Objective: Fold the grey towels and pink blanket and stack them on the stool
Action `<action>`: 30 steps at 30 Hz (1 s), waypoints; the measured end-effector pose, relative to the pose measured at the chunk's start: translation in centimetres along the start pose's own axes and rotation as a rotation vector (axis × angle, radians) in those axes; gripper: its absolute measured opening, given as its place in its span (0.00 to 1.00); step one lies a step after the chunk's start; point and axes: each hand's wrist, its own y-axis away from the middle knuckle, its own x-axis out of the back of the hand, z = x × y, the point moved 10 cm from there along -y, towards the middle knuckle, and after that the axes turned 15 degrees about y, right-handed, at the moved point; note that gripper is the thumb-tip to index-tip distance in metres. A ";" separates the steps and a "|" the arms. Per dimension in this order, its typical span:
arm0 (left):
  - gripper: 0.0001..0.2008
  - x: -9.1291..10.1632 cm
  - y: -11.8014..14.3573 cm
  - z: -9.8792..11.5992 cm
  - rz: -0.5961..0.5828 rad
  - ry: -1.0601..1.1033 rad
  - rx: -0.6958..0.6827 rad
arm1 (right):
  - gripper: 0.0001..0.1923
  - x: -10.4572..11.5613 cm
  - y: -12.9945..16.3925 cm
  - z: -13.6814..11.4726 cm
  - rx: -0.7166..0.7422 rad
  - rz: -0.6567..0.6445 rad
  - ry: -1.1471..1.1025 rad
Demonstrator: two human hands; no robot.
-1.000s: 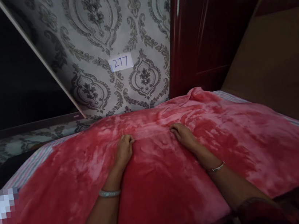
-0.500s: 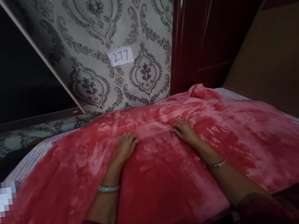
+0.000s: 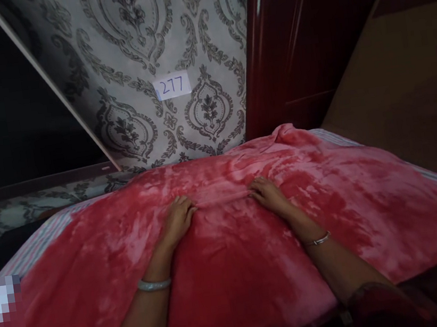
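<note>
A red and pink plush blanket is spread over the surface before me. My left hand is closed on the blanket left of centre, its fingers curled into the cloth. Level with it on the right, my right hand also pinches the blanket. Between the two hands the fabric is drawn into a thin straight ridge. A pale bangle circles my left wrist and a thin silver one my right. The fingertips are partly sunk in the pile.
Striped cloth shows under the blanket's left and right edges. Behind stands a patterned wall with a paper label reading 277. A large dark screen is at left; a dark red wooden panel and a cardboard box are at right.
My left hand has shifted slightly left, widening the gap between the hands. The ridge of blanket between them looks tauter and clearer. My right hand stays about where it was.
</note>
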 end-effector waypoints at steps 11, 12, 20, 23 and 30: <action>0.09 -0.3 0.1 -0.6 -0.013 0.048 0.028 | 0.14 0.5 0.0 0.7 -0.070 0.045 -0.001; 0.09 -0.2 0.1 -0.6 -0.009 0.044 0.030 | 0.14 0.6 0.0 0.8 -0.075 0.051 -0.012; 0.09 0.0 0.1 -0.3 0.035 -0.013 0.020 | 0.13 1.2 0.1 0.7 -0.075 0.099 -0.055; 0.09 0.1 0.0 -0.2 0.048 -0.044 0.020 | 0.13 1.4 0.0 0.7 -0.074 0.096 -0.051; 0.10 0.4 0.0 0.5 0.044 -0.005 -0.007 | 0.13 2.3 0.1 0.6 -0.066 0.139 -0.065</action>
